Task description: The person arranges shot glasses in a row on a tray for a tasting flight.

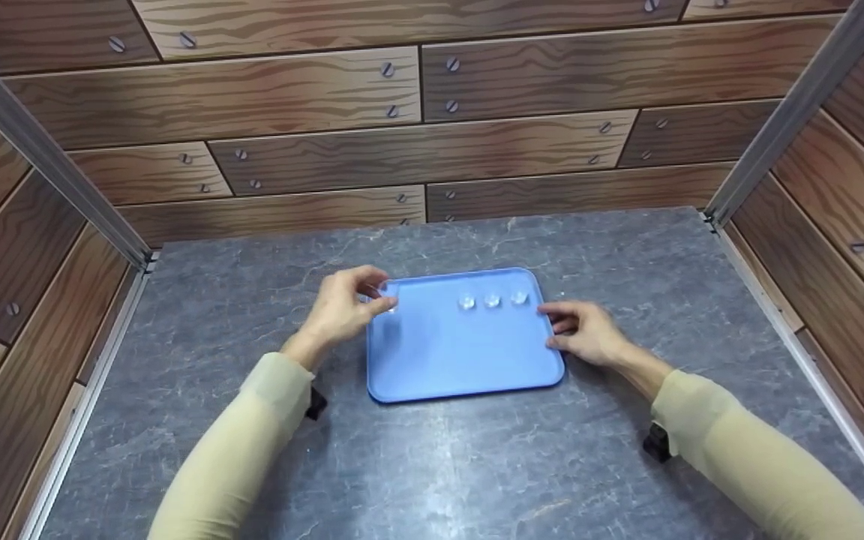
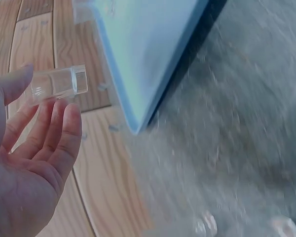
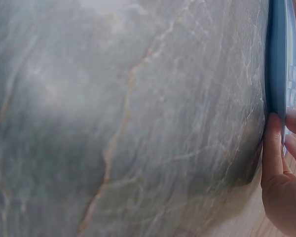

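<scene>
A blue tray [image 1: 439, 352] lies on the table, with three small clear glasses [image 1: 493, 301] in a row near its far right corner. My left hand [image 1: 349, 306] holds another clear glass [image 2: 59, 83] between thumb and fingertips, above the tray's far left corner. The head view shows that glass only partly, behind the fingers. At the tray's right side my right hand [image 1: 586, 331] grips the rim, with digits on both sides of it in the right wrist view.
Two blurred clear objects [image 2: 283, 227] show at the bottom of the left wrist view. The table [image 1: 432, 465] has a grey marbled top. Wood-patterned walls [image 1: 522, 142] and metal posts [image 1: 792, 105] enclose its back and sides.
</scene>
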`<action>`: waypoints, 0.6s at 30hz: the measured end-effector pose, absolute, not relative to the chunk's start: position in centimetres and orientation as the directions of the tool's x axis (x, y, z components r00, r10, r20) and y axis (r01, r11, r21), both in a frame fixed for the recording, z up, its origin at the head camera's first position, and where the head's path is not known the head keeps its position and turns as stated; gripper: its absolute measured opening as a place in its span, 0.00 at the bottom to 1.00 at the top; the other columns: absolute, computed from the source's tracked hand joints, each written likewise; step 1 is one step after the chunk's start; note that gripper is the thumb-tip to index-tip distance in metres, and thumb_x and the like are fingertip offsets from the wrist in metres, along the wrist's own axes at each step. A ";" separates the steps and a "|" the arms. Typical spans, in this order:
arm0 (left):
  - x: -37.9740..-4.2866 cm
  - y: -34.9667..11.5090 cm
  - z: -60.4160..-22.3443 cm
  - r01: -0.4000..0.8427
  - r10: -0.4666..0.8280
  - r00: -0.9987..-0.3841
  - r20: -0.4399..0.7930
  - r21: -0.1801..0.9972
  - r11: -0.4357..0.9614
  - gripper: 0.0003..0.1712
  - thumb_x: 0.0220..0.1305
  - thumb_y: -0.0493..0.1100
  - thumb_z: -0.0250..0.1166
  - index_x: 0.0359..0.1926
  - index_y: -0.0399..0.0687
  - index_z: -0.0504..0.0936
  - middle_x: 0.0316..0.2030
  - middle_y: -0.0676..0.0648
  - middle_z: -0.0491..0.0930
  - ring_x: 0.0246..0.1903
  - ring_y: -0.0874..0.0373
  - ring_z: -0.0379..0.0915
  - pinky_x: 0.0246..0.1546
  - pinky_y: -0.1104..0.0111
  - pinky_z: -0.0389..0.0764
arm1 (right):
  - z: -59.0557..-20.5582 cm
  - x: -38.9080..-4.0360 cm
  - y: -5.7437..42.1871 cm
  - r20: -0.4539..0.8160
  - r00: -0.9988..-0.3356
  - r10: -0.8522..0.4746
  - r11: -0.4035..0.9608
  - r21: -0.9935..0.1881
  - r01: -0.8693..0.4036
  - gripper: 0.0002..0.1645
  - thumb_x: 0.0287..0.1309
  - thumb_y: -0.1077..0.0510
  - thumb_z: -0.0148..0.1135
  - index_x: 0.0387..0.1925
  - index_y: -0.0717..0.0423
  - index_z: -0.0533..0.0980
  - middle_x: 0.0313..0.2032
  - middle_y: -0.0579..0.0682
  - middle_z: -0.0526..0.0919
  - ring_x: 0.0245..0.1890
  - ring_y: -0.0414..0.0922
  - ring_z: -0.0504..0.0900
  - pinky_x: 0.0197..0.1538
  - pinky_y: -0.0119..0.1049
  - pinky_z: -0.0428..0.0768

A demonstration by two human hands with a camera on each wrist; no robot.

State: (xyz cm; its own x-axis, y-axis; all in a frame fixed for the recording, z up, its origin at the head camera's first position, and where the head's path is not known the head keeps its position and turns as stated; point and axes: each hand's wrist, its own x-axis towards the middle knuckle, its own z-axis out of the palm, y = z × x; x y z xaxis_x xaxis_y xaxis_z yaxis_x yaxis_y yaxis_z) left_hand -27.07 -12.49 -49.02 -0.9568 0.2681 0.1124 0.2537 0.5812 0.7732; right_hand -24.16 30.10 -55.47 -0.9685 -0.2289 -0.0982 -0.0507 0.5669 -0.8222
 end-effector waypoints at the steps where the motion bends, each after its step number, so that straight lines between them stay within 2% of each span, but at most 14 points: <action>1: -27.2 -12.0 -49.1 0.256 0.274 -0.955 0.109 0.769 0.586 0.22 0.70 0.41 0.79 0.62 0.40 0.89 0.55 0.37 0.93 0.52 0.44 0.92 0.55 0.51 0.92 | -55.5 -24.1 30.1 -0.098 -0.968 -0.230 0.567 -0.822 -0.052 0.35 0.62 0.71 0.77 0.71 0.68 0.80 0.61 0.71 0.87 0.55 0.57 0.90 0.45 0.21 0.84; 9: -28.4 -8.2 -50.2 0.286 0.320 -0.941 0.110 0.763 0.580 0.23 0.70 0.40 0.78 0.63 0.37 0.88 0.57 0.35 0.92 0.54 0.41 0.93 0.61 0.48 0.91 | -55.7 -24.2 30.4 -0.087 -0.970 -0.225 0.573 -0.817 -0.060 0.35 0.61 0.71 0.77 0.71 0.68 0.80 0.61 0.71 0.87 0.54 0.56 0.89 0.46 0.21 0.83; 18: -29.1 -4.8 -51.3 0.261 0.319 -0.946 0.062 0.728 0.634 0.22 0.72 0.41 0.78 0.64 0.40 0.89 0.57 0.39 0.93 0.55 0.46 0.93 0.60 0.53 0.92 | -55.4 -23.9 30.1 -0.075 -0.969 -0.235 0.548 -0.834 -0.068 0.35 0.60 0.72 0.77 0.70 0.70 0.80 0.61 0.73 0.87 0.52 0.52 0.90 0.45 0.21 0.84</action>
State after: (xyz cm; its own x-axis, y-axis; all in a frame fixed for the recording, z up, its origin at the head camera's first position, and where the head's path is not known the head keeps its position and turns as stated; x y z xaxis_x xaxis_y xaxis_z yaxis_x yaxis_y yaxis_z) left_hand -29.07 -4.84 -51.27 -0.9458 0.3186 0.0623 0.2615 0.6340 0.7278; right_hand -23.95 30.09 -55.40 -0.9691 -0.2349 -0.0752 -0.0682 0.5480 -0.8337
